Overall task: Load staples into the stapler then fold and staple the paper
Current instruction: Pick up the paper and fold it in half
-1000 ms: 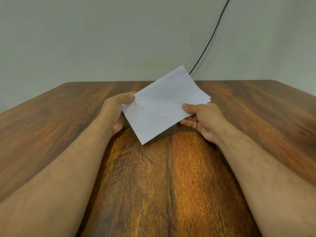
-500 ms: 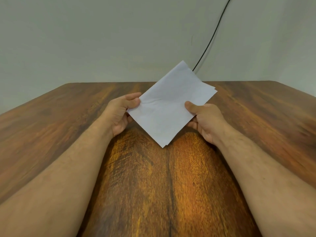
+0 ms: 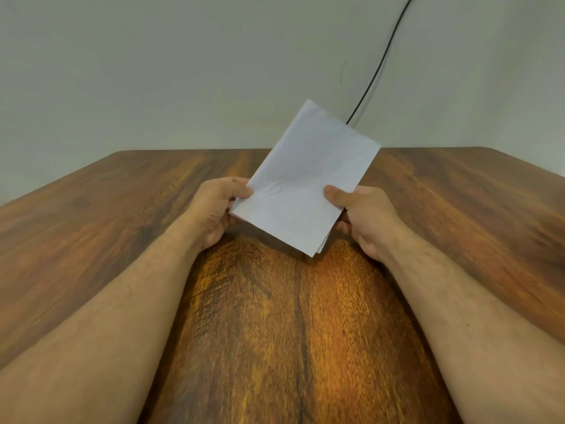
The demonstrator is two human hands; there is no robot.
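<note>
White folded paper [image 3: 301, 182] sits in the middle of the view, held up off the wooden worktop [image 3: 122, 215] by both bare hands. Its face is plain: no print, label or writing can be read on it, only faint creases and a soft wrinkle near the left thumb. The sheet is a rectangle with its long axis running from about 7 o'clock up to 1 o'clock, so the far short edge leans toward 1 o'clock and rises in front of the pale wall [image 3: 153, 71], while the nearest corner points down toward 6 o'clock, just above the wood. At that near corner the stacked layers fan apart slightly, showing more than one thickness.

Left hand [image 3: 218, 209] is at 9 o'clock of the paper; its grip pinches the lower left edge, thumb on top and fingers tucked beneath. Right hand [image 3: 363, 218] is at 3 o'clock; its grip is likewise clamped on the right long edge, thumb pressed flat on the upper face, fingers curled under the sheet. Both forearms reach in from the bottom corners of the view.

Behind the paper, toward 1 o'clock, a thin black cable [image 3: 382, 59] runs diagonally down the wall and disappears behind the sheet's far edge. The worktop's grain is dark brown with an orange patch between the arms.
</note>
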